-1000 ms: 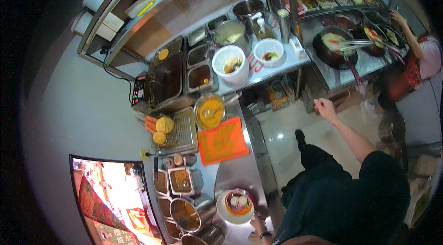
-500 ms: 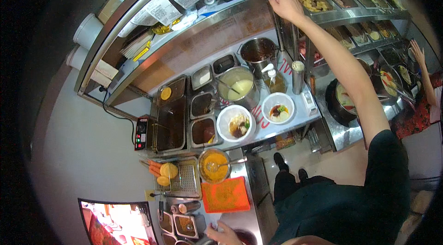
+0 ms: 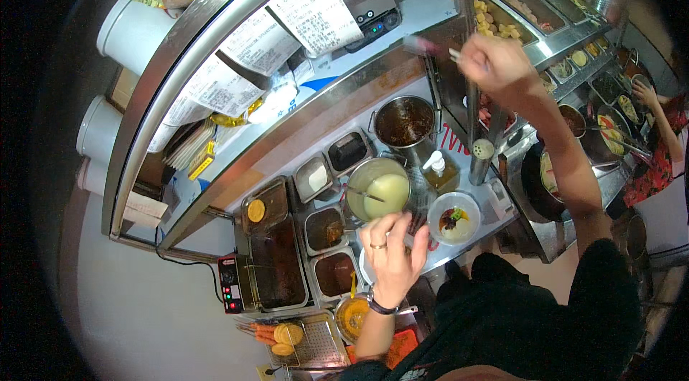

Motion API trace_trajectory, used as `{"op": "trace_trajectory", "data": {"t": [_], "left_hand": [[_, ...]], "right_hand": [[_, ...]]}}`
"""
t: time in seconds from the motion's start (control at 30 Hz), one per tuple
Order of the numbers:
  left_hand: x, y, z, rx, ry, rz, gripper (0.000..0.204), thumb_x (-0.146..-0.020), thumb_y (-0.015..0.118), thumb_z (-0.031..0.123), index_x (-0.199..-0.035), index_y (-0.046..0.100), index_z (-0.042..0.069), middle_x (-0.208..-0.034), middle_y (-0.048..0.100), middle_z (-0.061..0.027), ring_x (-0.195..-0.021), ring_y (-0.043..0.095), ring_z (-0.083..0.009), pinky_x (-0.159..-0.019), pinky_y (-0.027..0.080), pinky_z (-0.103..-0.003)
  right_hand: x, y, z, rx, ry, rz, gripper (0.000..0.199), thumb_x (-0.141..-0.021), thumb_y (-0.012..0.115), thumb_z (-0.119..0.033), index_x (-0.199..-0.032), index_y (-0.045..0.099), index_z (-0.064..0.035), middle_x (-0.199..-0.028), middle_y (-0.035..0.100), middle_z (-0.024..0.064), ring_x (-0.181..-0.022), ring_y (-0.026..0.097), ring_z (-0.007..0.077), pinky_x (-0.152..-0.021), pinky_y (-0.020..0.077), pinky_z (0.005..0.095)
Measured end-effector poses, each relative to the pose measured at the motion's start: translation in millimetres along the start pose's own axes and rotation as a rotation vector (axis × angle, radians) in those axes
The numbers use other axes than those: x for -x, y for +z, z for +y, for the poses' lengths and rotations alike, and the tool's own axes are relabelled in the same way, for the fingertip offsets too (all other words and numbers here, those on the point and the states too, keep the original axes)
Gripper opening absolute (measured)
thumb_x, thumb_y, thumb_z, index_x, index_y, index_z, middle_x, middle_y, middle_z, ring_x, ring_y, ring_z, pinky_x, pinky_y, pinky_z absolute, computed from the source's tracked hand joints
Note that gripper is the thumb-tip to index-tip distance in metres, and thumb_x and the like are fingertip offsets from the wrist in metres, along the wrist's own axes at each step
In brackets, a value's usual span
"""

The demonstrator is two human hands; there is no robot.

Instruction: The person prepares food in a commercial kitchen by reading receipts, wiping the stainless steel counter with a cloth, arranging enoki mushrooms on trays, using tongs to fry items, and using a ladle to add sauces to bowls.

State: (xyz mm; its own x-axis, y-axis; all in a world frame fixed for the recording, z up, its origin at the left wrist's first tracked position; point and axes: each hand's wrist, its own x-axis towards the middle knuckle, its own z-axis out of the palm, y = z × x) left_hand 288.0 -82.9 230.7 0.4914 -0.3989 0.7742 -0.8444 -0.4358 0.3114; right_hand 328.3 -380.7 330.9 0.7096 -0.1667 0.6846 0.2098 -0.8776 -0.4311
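Note:
My right hand [image 3: 495, 65] is raised beside the upright post near the upper shelf. Its fingers are closed around a slim stick-like thing [image 3: 423, 47], too smeared by motion to name. My left hand [image 3: 391, 248], with a ring and a wristband, hovers over the counter with its fingers apart and slightly bent. It hides most of one white bowl [image 3: 364, 266]. To its right stands another white bowl [image 3: 474, 216] with dark sauce, pale paste and chopped greens. Just beyond my left hand is a steel pot [image 3: 378, 183] of pale liquid with a ladle in it.
Paper slips [image 3: 316, 11] hang from the upper shelf. A pot of dark sauce [image 3: 404, 122], a pump bottle [image 3: 440, 171] and sunken steel pans [image 3: 335, 272] fill the counter. At right, a co-worker's hand [image 3: 644, 94] is near the woks. A fryer [image 3: 273, 266] stands left.
My left hand has come up from the lower counter to the white bowl. My right hand has moved right and down from the shelf edge, now holding a slim thing. The view has shifted.

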Motion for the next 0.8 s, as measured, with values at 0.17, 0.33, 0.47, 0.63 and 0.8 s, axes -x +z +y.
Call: {"op": "trace_trajectory", "data": {"t": [0.17, 0.33, 0.47, 0.63, 0.8], "left_hand": [[-94.4, 37.1, -16.1, -0.213, 0.229, -0.25, 0.056, -0.069, 0.072, 0.037, -0.109, 0.054, 0.002, -0.106, 0.05, -0.0122, -0.093, 0.048, -0.0279, -0.081, 0.037, -0.041], [-122.6, 59.7, -18.2, 0.085, 0.349, -0.417, 0.023, -0.066, 0.071, 0.019, -0.073, 0.053, 0.005, -0.071, 0.051, -0.0071, -0.07, 0.048, -0.0236, -0.066, 0.039, -0.035], [-132.9, 57.7, -20.7, 0.559, 0.255, -0.74, 0.019, -0.073, 0.067, 0.013, -0.071, 0.052, 0.003, -0.064, 0.049, -0.0114, -0.066, 0.05, -0.0271, -0.06, 0.041, -0.038], [-111.4, 32.6, -52.7, 0.91, 0.007, -0.785, 0.026, -0.087, 0.058, 0.018, -0.071, 0.046, 0.002, -0.063, 0.046, -0.0112, -0.058, 0.048, -0.0308, -0.055, 0.039, -0.04], [-172.4, 53.2, -41.8, -0.134, 0.282, -0.224, 0.033, -0.072, 0.072, 0.023, -0.081, 0.047, 0.004, -0.1, 0.057, -0.0126, -0.08, 0.052, -0.0287, -0.068, 0.039, -0.039]], "right_hand": [[46.8, -24.7, -36.9, -0.514, -0.112, -0.26, 0.013, -0.07, 0.072, -0.008, -0.073, 0.06, -0.0053, -0.064, 0.057, 0.0044, -0.054, 0.052, 0.0129, -0.049, 0.0382, 0.0258], [40.8, -14.4, -25.8, -0.83, 0.046, -0.26, 0.021, -0.071, 0.072, -0.009, -0.064, 0.052, -0.0092, -0.059, 0.054, 0.0008, -0.052, 0.053, 0.0131, -0.046, 0.0367, 0.0248], [31.8, -12.1, 1.5, -0.43, -0.282, -0.505, 0.022, -0.076, 0.071, -0.018, -0.068, 0.052, -0.0106, -0.059, 0.054, 0.0016, -0.051, 0.055, 0.0152, -0.045, 0.0394, 0.0254], [13.3, -12.6, 30.1, -0.507, -0.365, -0.387, 0.021, -0.082, 0.067, -0.023, -0.076, 0.053, -0.0078, -0.067, 0.056, 0.0054, -0.054, 0.053, 0.0154, -0.047, 0.0402, 0.025], [-36.5, 11.6, 32.3, -0.846, -0.466, 0.384, 0.021, -0.086, 0.062, -0.025, -0.089, 0.054, -0.0057, -0.076, 0.057, 0.0086, -0.059, 0.052, 0.016, -0.051, 0.041, 0.0257]]}}
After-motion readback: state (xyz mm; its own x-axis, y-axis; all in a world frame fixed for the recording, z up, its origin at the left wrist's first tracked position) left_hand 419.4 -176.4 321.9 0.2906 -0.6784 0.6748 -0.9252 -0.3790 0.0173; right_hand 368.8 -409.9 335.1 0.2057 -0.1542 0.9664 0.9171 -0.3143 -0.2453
